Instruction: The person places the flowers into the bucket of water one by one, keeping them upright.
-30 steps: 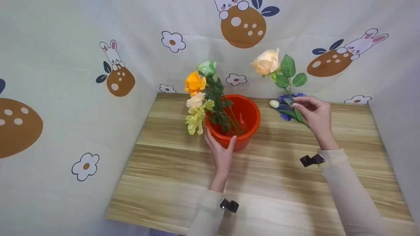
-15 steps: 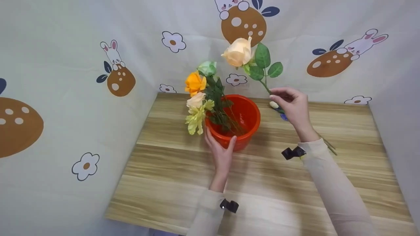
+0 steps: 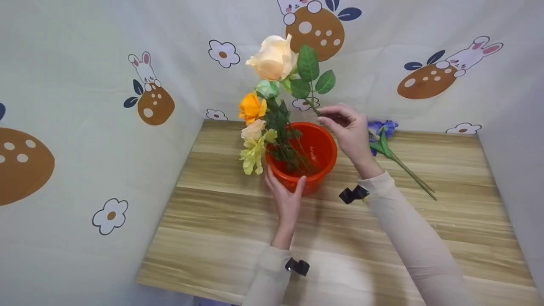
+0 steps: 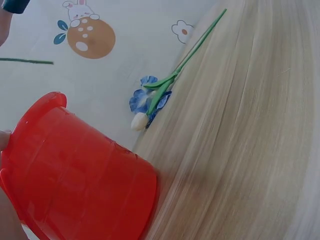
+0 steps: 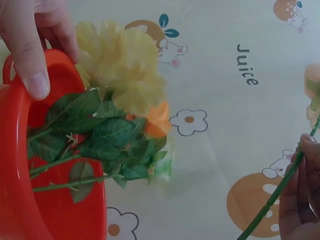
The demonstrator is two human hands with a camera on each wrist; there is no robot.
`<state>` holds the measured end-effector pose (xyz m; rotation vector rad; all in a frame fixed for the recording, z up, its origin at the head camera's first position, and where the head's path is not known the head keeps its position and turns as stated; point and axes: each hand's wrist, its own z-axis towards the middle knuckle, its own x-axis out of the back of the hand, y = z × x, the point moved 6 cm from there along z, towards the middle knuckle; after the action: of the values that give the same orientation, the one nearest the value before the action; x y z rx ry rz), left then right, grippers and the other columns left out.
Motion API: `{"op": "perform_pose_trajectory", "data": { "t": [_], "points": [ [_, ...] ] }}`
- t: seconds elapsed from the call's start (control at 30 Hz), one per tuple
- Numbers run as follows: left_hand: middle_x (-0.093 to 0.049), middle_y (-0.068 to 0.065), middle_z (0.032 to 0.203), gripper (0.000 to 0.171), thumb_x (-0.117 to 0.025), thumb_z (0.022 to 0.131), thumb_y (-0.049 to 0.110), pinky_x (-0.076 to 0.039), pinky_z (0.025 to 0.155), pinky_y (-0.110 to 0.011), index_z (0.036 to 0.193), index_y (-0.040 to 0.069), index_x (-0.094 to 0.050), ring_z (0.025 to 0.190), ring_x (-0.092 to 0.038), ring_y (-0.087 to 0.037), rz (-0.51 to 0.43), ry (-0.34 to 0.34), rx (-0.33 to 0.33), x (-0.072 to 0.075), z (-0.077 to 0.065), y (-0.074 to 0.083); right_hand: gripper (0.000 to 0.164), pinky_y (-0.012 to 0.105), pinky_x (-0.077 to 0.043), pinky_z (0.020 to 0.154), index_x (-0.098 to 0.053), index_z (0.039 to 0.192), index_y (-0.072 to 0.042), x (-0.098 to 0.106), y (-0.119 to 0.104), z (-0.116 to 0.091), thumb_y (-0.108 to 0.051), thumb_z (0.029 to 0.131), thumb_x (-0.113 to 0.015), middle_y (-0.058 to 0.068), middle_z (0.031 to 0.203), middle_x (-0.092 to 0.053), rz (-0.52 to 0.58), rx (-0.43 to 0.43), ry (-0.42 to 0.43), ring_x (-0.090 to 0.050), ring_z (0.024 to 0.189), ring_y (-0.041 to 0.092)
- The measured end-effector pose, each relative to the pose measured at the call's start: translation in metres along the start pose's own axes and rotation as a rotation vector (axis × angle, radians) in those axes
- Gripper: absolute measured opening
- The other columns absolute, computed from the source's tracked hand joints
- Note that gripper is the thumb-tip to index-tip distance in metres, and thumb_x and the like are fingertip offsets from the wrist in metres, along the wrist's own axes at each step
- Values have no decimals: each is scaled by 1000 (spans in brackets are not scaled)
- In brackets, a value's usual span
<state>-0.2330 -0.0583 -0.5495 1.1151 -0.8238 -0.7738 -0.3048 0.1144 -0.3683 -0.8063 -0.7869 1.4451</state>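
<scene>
My left hand (image 3: pixel 287 206) grips the red bucket (image 3: pixel 315 186) on its near side, thumb at the rim; the right wrist view shows the thumb (image 5: pixel 36 82) over it. Between thumb and fingertips my right hand (image 3: pixel 350 134) pinches the green stem (image 5: pixel 282 192) of a peach rose (image 3: pixel 274 59), held up above the bucket's back right. Inside the bucket, stems lean left, with an orange flower (image 3: pixel 252 107), a mint-green flower (image 3: pixel 267 89), a smaller pale peach flower (image 3: pixel 253 129) and a ruffled yellow flower (image 3: pixel 253 156) hanging over the rim.
Right of the bucket, a blue-purple flower (image 3: pixel 386 128) lies on the wooden table (image 3: pixel 212 229), its stem pointing toward the front right. Beside it lies a white bud (image 4: pixel 140 121), hidden by my right hand in the head view. A printed cloth (image 3: pixel 365 68) hangs close behind.
My right hand has carried the peach rose leftward from above the blue-purple flower to over the bucket's back edge. The left hand and bucket have stayed put.
</scene>
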Motion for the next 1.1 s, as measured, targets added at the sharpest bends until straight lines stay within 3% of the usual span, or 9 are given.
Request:
{"op": "perform_pose_trajectory", "data": {
  "t": [0.23,0.33,0.47,0.73,0.87,1.1],
  "points": [
    [-20,-21,161,100,-82,82,19,-25,123,-53,157,3,-18,150,-25,-37,-2,13,-3,0,0,1,19,25,-60,82,-72,101,12,-20,1,-2,1,85,-74,-10,93,-73,54,69,-41,-71,86,12],
    [-21,-20,161,101,-82,83,23,-25,123,-53,157,3,-17,150,-25,-36,5,10,-9,1,0,2,20,26,-60,80,-71,101,12,-26,8,-4,0,85,-74,-10,93,-73,76,62,-63,-71,84,11],
    [-20,-19,161,101,-81,84,29,-25,123,-53,157,3,-16,149,-25,-36,6,0,-13,1,0,3,18,25,-60,77,-72,100,10,-29,25,-10,1,85,-74,-8,92,-73,67,8,-66,-72,82,9],
    [-18,-16,164,102,-81,84,31,-25,123,-51,158,5,-16,151,-24,-32,3,6,-52,3,2,3,18,20,-58,79,-75,101,5,-34,68,-19,-3,86,-75,26,99,-72,1,-117,-58,-69,83,7],
    [-16,-16,164,102,-81,84,31,-24,123,-52,158,5,-16,151,-23,-32,-5,11,-76,3,3,4,19,16,-56,80,-75,104,3,-39,88,-23,-6,86,-75,25,102,-73,-52,-177,-75,-67,86,8],
    [-16,-17,164,102,-81,83,28,-23,124,-51,158,4,-16,152,-22,-32,-13,6,-41,0,1,1,19,14,-54,81,-77,104,-1,-47,113,-29,-4,85,-76,18,101,-75,-194,-229,-120,-68,89,17]
  ]
}}
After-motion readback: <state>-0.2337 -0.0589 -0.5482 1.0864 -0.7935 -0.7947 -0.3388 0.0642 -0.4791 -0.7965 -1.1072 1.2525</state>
